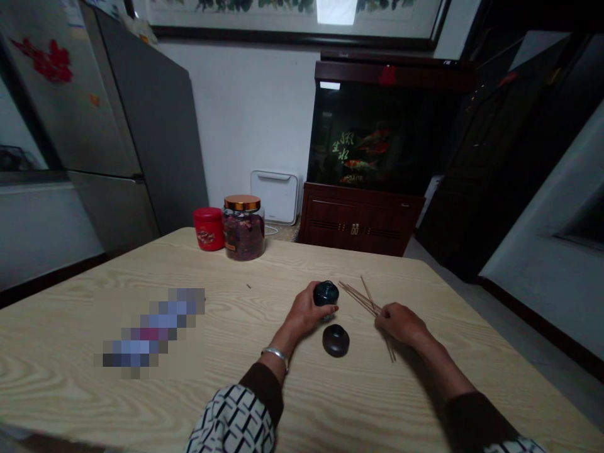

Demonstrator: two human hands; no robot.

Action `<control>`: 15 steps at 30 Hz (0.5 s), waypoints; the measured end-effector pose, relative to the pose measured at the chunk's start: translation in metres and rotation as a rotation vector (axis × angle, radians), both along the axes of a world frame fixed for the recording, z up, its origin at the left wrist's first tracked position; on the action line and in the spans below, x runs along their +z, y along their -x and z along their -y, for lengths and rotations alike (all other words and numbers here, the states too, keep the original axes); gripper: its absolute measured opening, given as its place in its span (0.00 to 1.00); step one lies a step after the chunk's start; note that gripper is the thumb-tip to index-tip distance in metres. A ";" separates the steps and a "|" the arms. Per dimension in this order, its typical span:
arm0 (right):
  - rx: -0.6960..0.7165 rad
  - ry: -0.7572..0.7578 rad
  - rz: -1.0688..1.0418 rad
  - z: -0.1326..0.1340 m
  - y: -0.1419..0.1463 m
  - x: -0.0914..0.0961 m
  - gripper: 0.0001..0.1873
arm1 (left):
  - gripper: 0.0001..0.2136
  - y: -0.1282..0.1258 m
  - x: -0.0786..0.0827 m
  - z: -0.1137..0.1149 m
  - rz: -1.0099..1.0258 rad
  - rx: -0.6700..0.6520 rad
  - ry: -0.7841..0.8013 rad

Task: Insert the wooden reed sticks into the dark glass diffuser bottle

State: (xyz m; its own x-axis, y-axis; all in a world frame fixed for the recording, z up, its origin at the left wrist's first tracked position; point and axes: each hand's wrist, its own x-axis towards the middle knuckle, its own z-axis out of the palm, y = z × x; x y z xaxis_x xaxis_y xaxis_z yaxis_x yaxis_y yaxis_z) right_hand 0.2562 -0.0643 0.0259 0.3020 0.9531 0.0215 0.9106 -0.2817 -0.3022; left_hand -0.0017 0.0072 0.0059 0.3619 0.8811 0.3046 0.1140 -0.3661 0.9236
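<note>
My left hand [306,311] is wrapped round a small dark teal jar [326,293] that stands on the wooden table [189,390]. Just in front of the jar lies a dark round lid [335,340], apart from both hands. My right hand [401,323] rests on the table with its fingers curled over a loose bundle of thin wooden sticks [361,296], which fan out toward the far side and also run under the hand toward me. A silver bangle sits on my left wrist.
A glass jar with a copper lid [243,227] and a red tin [208,228] stand at the table's far edge. A blurred-out object [153,327] lies on the left. Behind are a grey fridge [117,126], a fish tank on a cabinet [372,145] and a white appliance [275,195].
</note>
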 end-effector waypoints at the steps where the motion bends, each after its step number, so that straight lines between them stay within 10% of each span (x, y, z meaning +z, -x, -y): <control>1: 0.015 -0.084 -0.086 -0.001 0.001 0.003 0.12 | 0.26 0.000 0.000 0.000 0.004 -0.004 0.005; 7: 0.120 -0.656 -0.950 -0.016 0.043 0.048 0.18 | 0.27 -0.001 -0.003 -0.001 -0.013 0.011 -0.008; 15: 0.155 -1.031 -1.022 -0.056 0.095 0.055 0.17 | 0.28 -0.002 -0.003 -0.003 -0.008 0.014 0.011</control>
State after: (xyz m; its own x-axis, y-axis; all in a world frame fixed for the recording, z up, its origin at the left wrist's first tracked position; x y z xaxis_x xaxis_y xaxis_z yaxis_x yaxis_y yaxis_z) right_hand 0.1609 -0.0080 0.0809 0.5018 0.6721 0.5445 0.1797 0.5347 -0.8257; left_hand 0.0002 0.0098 0.0024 0.3516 0.8895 0.2919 0.1261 -0.3539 0.9267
